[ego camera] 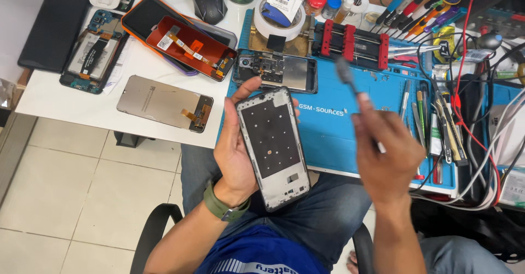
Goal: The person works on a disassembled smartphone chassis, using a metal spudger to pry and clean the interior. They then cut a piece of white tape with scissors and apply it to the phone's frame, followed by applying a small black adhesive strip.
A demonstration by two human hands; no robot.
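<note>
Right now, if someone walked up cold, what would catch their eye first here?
First the bare phone frame at centre, held upright over the lap by the left hand. Next the right hand beside it, holding a blurred brush above the blue work mat. Then the opened phones and an orange-rimmed screen spread on the white table to the left.
</note>
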